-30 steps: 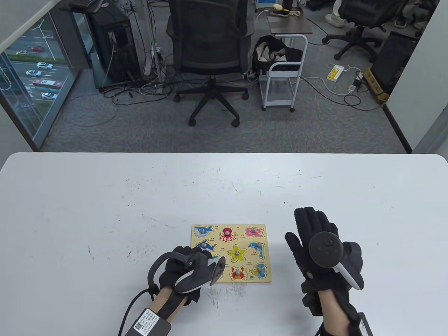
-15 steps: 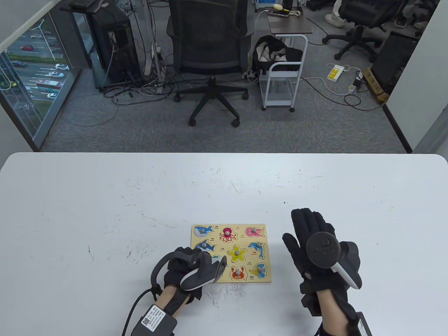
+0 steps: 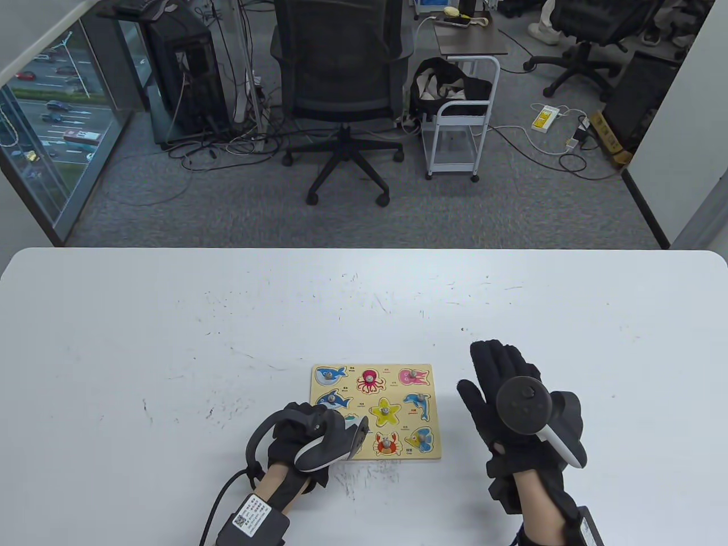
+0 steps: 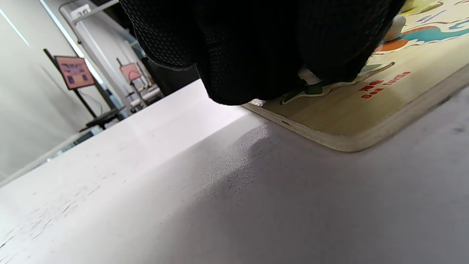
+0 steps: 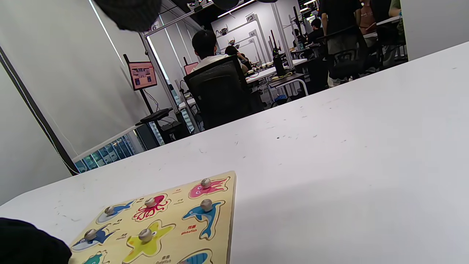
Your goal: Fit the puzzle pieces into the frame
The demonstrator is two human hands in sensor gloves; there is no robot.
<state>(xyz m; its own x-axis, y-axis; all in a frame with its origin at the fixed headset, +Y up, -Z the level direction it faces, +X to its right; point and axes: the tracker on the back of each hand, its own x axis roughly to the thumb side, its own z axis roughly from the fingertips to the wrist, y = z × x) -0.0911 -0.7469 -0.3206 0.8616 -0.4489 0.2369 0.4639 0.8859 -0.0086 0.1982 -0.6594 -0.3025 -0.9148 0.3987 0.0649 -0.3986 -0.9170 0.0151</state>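
Clearly the left hand (image 3: 304, 441) is the one that matters: it sits on the near-left corner of the puzzle frame (image 3: 433, 412), fingers curled down over the sea turtle piece (image 4: 329, 86), which shows only as a green edge beneath the glove. Whether it grips the peg or merely presses the piece I cannot tell. The frame lies flat on the counter (image 3: 170, 341), long side running away from the person, with the other pieces seated. The right hand (image 3: 503, 387) rests flat and empty just beside the frame's right edge, fingers straight, not touching it. So the turtle lies directly under the left hand; any seating push goes straight down.
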